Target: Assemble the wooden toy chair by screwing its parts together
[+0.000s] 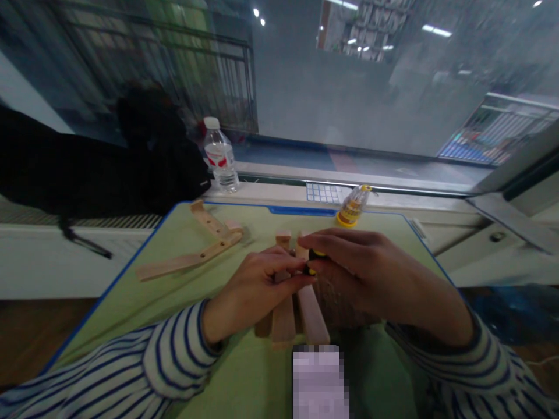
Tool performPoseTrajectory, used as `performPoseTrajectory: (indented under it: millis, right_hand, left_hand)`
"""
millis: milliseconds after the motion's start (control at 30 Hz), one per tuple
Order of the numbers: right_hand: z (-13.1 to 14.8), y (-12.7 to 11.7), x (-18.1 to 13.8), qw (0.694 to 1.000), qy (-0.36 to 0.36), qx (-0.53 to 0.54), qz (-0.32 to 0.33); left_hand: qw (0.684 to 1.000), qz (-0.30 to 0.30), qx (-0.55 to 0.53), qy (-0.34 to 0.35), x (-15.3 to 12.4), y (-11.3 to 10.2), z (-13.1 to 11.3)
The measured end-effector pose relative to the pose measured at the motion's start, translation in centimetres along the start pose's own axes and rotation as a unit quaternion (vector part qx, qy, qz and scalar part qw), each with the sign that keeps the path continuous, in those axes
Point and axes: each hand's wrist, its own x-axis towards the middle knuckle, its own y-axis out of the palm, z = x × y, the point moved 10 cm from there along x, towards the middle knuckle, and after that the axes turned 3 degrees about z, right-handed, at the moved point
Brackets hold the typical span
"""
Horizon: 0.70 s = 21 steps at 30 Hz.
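Observation:
My right hand (371,267) is closed around a small black-and-yellow tool handle (317,254); its far end is hidden by my fingers. Thumb and forefinger of my left hand (257,279) pinch at the lower side of the same handle. Beneath both hands lie wooden bars, a lighter one (313,317) angled on the right and another bar (283,326) beside it. A small metal fitting shows between the bars, just past my left fingers. To the left rests a jointed wooden piece (174,266) with dark holes along it.
A phone (321,381) with a blurred screen lies at the near side of the green table (236,372). A clear bottle with a yellow base (351,206) stands at the far right edge. On the sill are a water bottle (222,160), a white grid card (323,192) and a black bag (96,174).

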Motion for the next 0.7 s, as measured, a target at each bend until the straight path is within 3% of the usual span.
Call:
performPoseTrajectory:
  millis: [333,567,700]
  right_hand:
    - [0.24,0.21,-0.13,1.000,0.022,-0.010,0.005]
    - [0.43,0.18,0.09,1.000,0.014,-0.004,-0.006]
    - [0.40,0.14,0.13,1.000,0.014,0.011,-0.002]
  left_hand:
    - [0.999,0.038,-0.012,0.007,0.02,0.39,0.05]
    - [0.999,-0.026,0.028,-0.011,-0.03,-0.59,-0.22]
    - [1.000,-0.013,0.024,-0.006,0.04,-0.35,-0.37]
